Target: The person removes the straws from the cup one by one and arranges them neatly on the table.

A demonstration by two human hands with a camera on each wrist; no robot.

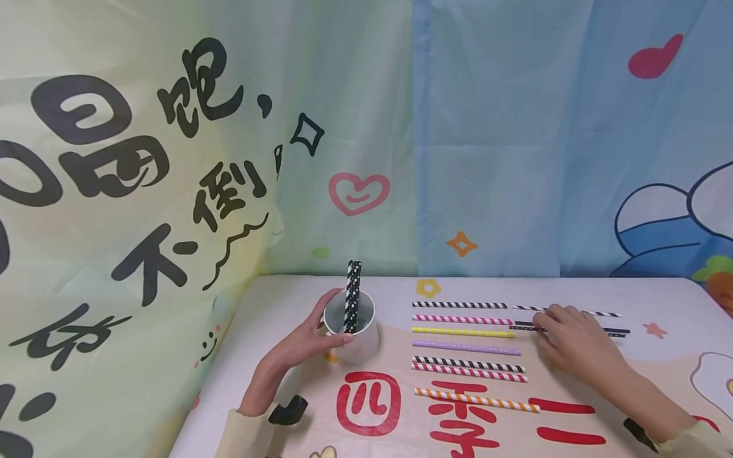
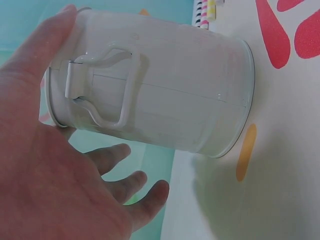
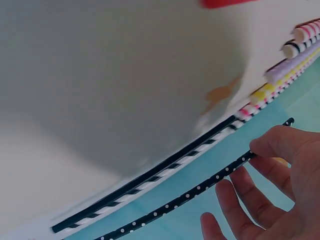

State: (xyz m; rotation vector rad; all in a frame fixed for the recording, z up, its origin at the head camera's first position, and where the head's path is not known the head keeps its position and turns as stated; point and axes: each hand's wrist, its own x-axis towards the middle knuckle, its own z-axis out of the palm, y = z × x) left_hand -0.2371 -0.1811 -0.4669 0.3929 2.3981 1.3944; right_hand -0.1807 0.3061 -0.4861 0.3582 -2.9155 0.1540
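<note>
On the left, my left hand (image 1: 312, 334) grips a white cup (image 1: 366, 343) near its rim, thumb in front and fingers behind. Its side carries a small white wire loop (image 2: 125, 90). Black-and-white patterned paper straws (image 1: 352, 296) stand upright in the cup, some with dots. My right hand (image 1: 572, 337) is over the right end of the straw rows. Between thumb and index finger it pinches a black straw with white dots (image 3: 185, 197). Just beside that, a plain black straw (image 3: 145, 172) and a black-and-white striped straw (image 3: 165, 172) lie parallel on the table.
Between the hands lies a column of straws: black-striped (image 1: 458, 305), pink-striped (image 1: 460, 319), yellow (image 1: 460, 332), purple (image 1: 465, 347), another striped pair, and an orange-striped straw (image 1: 475, 399) nearest me. A printed cloth (image 1: 366, 439) covers the table; a curtain (image 1: 487, 127) hangs behind.
</note>
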